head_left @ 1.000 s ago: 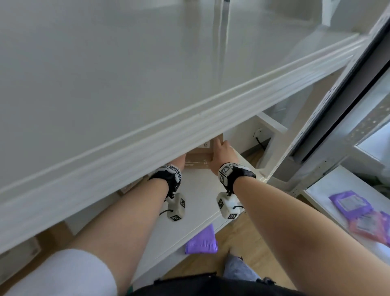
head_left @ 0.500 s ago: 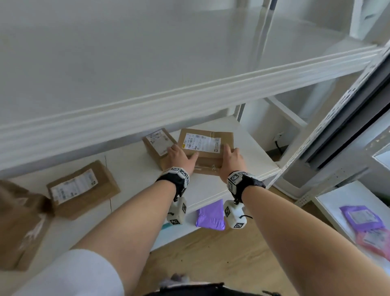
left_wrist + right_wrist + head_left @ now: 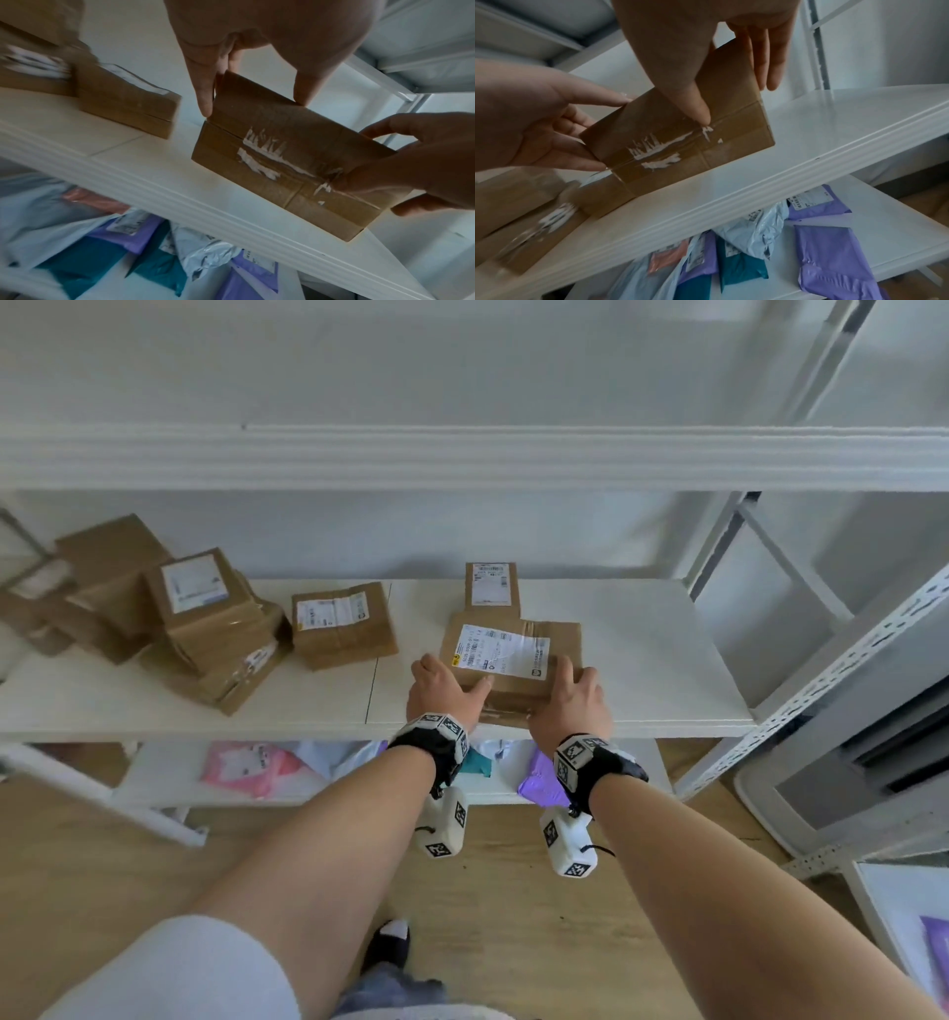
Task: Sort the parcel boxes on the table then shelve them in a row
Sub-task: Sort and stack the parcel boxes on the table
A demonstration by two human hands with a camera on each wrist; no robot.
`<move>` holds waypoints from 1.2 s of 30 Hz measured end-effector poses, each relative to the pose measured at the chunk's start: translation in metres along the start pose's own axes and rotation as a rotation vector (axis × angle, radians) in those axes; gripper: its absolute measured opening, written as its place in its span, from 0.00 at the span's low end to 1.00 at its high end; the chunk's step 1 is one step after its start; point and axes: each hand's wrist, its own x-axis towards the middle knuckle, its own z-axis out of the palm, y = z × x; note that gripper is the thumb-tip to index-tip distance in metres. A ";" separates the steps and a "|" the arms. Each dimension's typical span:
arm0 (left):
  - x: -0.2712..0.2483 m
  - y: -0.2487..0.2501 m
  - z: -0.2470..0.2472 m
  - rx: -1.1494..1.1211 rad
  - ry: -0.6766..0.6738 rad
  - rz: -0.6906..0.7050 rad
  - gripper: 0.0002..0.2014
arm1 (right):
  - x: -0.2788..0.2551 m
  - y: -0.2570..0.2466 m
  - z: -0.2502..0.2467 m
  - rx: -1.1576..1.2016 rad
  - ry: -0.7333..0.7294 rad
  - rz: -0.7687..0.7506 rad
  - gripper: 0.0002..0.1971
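A brown parcel box with a white label on top is held on the white shelf between both hands. The left hand is set against its 9 o'clock end, thumb on the top and fingers straight down the side. The right hand is clasped on the 3 o'clock end, thumb on the front face, fingers along the side. A smaller box is seen just behind it at 12 o'clock. Another labelled box lies at 9 o'clock, with a loose heap of boxes beyond. Coloured mailer bags are kept on the lower shelf.
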 end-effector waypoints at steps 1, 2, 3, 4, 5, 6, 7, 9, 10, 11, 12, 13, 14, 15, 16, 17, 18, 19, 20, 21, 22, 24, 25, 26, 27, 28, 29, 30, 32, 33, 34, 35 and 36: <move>-0.005 -0.011 -0.006 -0.009 0.018 -0.029 0.38 | -0.006 -0.008 0.002 -0.008 -0.018 -0.034 0.33; -0.009 -0.022 -0.012 -0.017 0.032 -0.055 0.39 | -0.011 -0.016 0.004 -0.007 -0.029 -0.065 0.33; -0.013 -0.032 -0.019 -0.024 0.042 -0.080 0.40 | -0.016 -0.025 0.007 0.000 -0.035 -0.093 0.33; -0.017 -0.042 -0.025 -0.029 0.051 -0.102 0.40 | -0.021 -0.034 0.010 0.009 -0.040 -0.118 0.33; -0.020 -0.052 -0.031 -0.035 0.063 -0.121 0.40 | -0.026 -0.042 0.013 0.015 -0.048 -0.140 0.32; -0.023 -0.061 -0.037 -0.042 0.074 -0.139 0.40 | -0.030 -0.051 0.016 0.019 -0.057 -0.161 0.32; -0.025 -0.070 -0.042 -0.050 0.086 -0.158 0.40 | -0.034 -0.060 0.020 0.019 -0.068 -0.183 0.32; -0.030 -0.089 -0.052 -0.063 0.115 -0.198 0.39 | -0.041 -0.077 0.026 0.011 -0.084 -0.228 0.32; -0.033 -0.099 -0.057 -0.066 0.126 -0.218 0.38 | -0.045 -0.086 0.030 0.007 -0.091 -0.249 0.33; -0.035 -0.109 -0.063 -0.067 0.136 -0.239 0.38 | -0.049 -0.095 0.034 0.003 -0.099 -0.269 0.33; -0.037 -0.118 -0.068 -0.069 0.144 -0.257 0.38 | -0.053 -0.105 0.037 -0.001 -0.105 -0.285 0.33; -0.038 -0.128 -0.074 -0.071 0.152 -0.273 0.39 | -0.057 -0.114 0.041 -0.004 -0.112 -0.301 0.33; -0.039 -0.137 -0.080 -0.073 0.163 -0.286 0.39 | -0.061 -0.125 0.044 -0.005 -0.119 -0.320 0.34; -0.040 -0.148 -0.086 -0.079 0.175 -0.301 0.39 | -0.064 -0.136 0.048 -0.005 -0.126 -0.338 0.34; -0.041 -0.159 -0.094 -0.087 0.190 -0.316 0.39 | -0.068 -0.148 0.051 -0.005 -0.133 -0.356 0.33; -0.041 -0.171 -0.101 -0.098 0.205 -0.333 0.39 | -0.073 -0.161 0.055 -0.005 -0.137 -0.375 0.33; -0.042 -0.183 -0.109 -0.111 0.221 -0.347 0.40 | -0.077 -0.174 0.058 -0.005 -0.138 -0.397 0.32; -0.042 -0.195 -0.117 -0.120 0.233 -0.362 0.40 | -0.082 -0.187 0.061 -0.006 -0.139 -0.419 0.32; -0.043 -0.207 -0.126 -0.122 0.243 -0.379 0.39 | -0.086 -0.201 0.065 -0.008 -0.141 -0.440 0.32; -0.042 -0.219 -0.134 -0.122 0.251 -0.398 0.39 | -0.091 -0.215 0.068 -0.012 -0.146 -0.460 0.33; -0.042 -0.231 -0.144 -0.119 0.261 -0.413 0.37 | -0.096 -0.230 0.072 -0.018 -0.151 -0.480 0.34; -0.040 -0.257 -0.162 -0.116 0.287 -0.446 0.36 | -0.107 -0.261 0.079 -0.028 -0.157 -0.516 0.35; -0.038 -0.270 -0.170 -0.118 0.300 -0.466 0.36 | -0.112 -0.276 0.083 -0.033 -0.161 -0.533 0.34; -0.037 -0.284 -0.179 -0.120 0.311 -0.483 0.36 | -0.118 -0.291 0.088 -0.038 -0.167 -0.549 0.34; -0.036 -0.299 -0.188 -0.124 0.321 -0.498 0.37 | -0.124 -0.307 0.093 -0.043 -0.174 -0.563 0.33; -0.034 -0.313 -0.196 -0.128 0.332 -0.513 0.37 | -0.129 -0.323 0.099 -0.047 -0.182 -0.576 0.32; -0.032 -0.329 -0.205 -0.136 0.346 -0.529 0.38 | -0.135 -0.340 0.104 -0.052 -0.187 -0.592 0.32; -0.031 -0.344 -0.215 -0.150 0.360 -0.547 0.38 | -0.140 -0.357 0.110 -0.057 -0.190 -0.608 0.31; -0.025 -0.377 -0.232 -0.176 0.385 -0.584 0.39 | -0.151 -0.392 0.122 -0.065 -0.201 -0.637 0.30; -0.022 -0.394 -0.241 -0.182 0.391 -0.602 0.38 | -0.156 -0.410 0.128 -0.068 -0.208 -0.648 0.30; -0.018 -0.411 -0.249 -0.182 0.395 -0.618 0.37 | -0.162 -0.427 0.135 -0.069 -0.212 -0.658 0.30; -0.015 -0.427 -0.257 -0.180 0.399 -0.635 0.37 | -0.167 -0.444 0.141 -0.070 -0.215 -0.667 0.31; -0.012 -0.443 -0.265 -0.182 0.400 -0.652 0.36 | -0.172 -0.461 0.148 -0.072 -0.217 -0.675 0.32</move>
